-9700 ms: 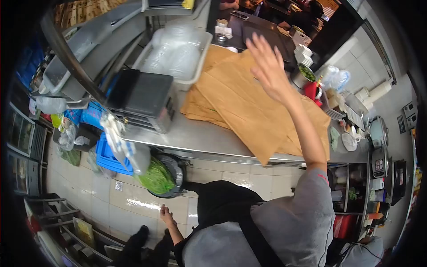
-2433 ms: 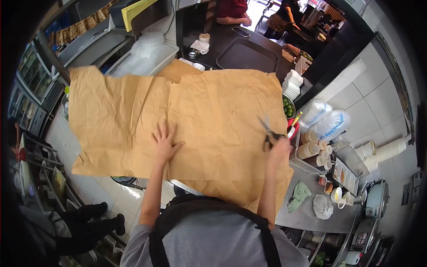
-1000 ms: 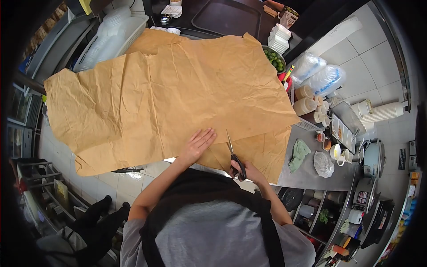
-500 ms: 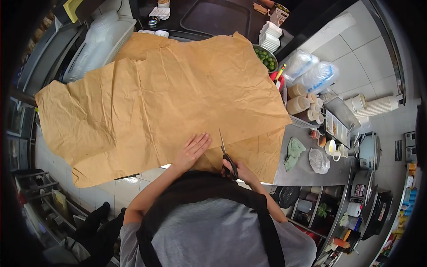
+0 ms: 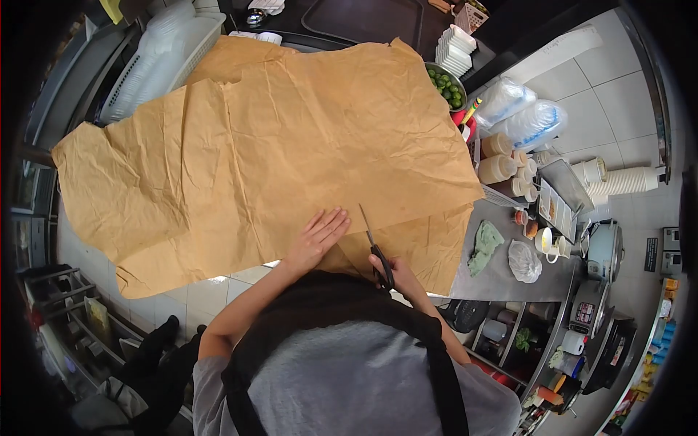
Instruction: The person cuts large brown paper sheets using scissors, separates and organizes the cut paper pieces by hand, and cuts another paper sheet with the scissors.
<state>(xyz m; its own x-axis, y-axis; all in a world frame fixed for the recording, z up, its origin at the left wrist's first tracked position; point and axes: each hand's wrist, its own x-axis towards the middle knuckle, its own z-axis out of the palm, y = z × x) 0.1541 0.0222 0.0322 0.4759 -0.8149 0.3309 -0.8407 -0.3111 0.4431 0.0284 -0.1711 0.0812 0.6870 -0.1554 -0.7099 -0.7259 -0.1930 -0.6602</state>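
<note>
A large creased sheet of brown kraft paper [image 5: 291, 145] spreads over the counter, its near left part hanging past the edge. Beneath its near right edge lies another piece of brown paper [image 5: 429, 247]. My left hand [image 5: 318, 238] rests flat on the upper sheet near its front edge, fingers stretched out. To the right of it, my right hand [image 5: 396, 275] grips black-handled scissors [image 5: 382, 265] by the handles. The blade points away from me and overlaps the sheet's front edge.
Right of the paper are a green cloth [image 5: 485, 247], a plastic bag [image 5: 524, 260] and several squeeze bottles [image 5: 498, 168]. A bowl of green limes [image 5: 445, 87] stands beyond. At the back left is a white basket [image 5: 196, 54] of clear plastic lids or containers. Someone's dark-clothed legs [image 5: 156, 363] show lower left.
The view has shifted slightly, so the paper and counter items appear a little moved. My right hand still holds the scissors, and my left hand stays flat on the paper.
</note>
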